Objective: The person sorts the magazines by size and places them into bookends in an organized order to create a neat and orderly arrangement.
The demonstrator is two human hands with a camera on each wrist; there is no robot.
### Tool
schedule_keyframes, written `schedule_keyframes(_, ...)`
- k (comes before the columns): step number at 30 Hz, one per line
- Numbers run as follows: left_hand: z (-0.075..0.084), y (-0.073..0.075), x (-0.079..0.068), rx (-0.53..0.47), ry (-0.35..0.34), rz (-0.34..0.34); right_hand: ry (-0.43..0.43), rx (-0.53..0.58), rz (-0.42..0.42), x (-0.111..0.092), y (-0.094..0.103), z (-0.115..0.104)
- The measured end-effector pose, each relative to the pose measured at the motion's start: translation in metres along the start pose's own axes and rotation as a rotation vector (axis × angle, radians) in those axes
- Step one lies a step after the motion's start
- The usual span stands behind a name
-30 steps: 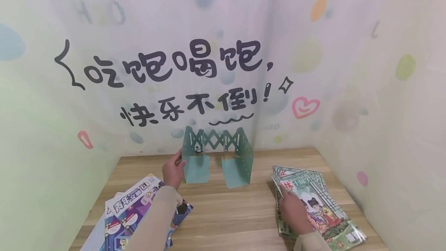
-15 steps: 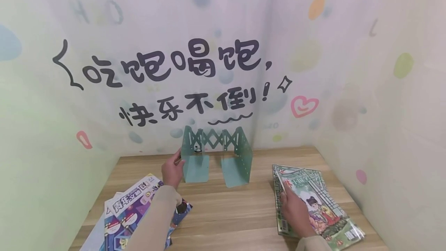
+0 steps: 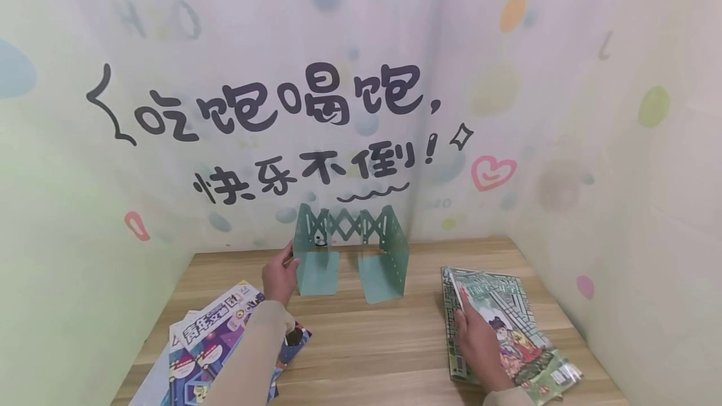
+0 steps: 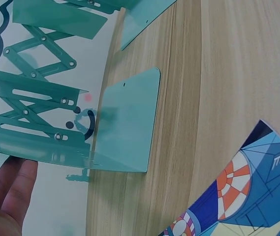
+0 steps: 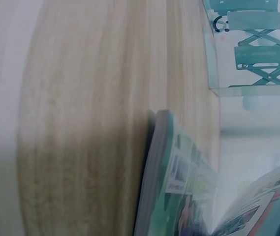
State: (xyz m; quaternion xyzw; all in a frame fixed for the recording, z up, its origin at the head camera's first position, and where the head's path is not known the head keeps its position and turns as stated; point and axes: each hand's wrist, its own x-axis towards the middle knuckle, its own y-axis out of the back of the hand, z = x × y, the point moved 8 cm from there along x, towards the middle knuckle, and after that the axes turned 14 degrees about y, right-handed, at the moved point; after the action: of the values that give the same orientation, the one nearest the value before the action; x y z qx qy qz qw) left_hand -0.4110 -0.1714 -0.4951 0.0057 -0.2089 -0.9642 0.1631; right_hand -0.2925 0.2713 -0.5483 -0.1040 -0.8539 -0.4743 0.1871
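A green metal expandable bookend [image 3: 383,277] stands at the back of the table, its scissor lattice joining two upright end panels. My left hand [image 3: 279,277] pinches its left end panel, thumb on one face and fingers behind it in the left wrist view. At the right lies a small pile of magazines [image 3: 457,356]. My right hand [image 3: 479,346] grips the left edge of the top magazine [image 3: 513,324], whose cover shows illustrated figures. That edge is raised off the pile; in the right wrist view the lifted magazine [image 5: 258,211] stands apart from those beneath.
Fanned purple and blue magazines [image 3: 209,337] lie at the left, partly under the left sleeve [image 3: 251,356]. The wooden table [image 3: 361,343] meets a printed wall curtain [image 3: 451,111] behind the bookend, with pale walls on both sides.
My right hand has lifted the left edge of the top magazine, which has shifted a little left and tilted over the pile. My left hand and the bookend stay put.
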Motion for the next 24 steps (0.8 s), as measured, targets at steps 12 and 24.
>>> schedule_keyframes(12, 0.0, -0.002, 0.0, 0.004, 0.002, -0.01, 0.097, 0.009, 0.148, -0.002, 0.018, -0.027)
schedule_keyframes(24, 0.002, 0.001, -0.003, 0.022, -0.003, -0.004, 0.139, 0.007, 0.24, -0.008, 0.022, -0.037)
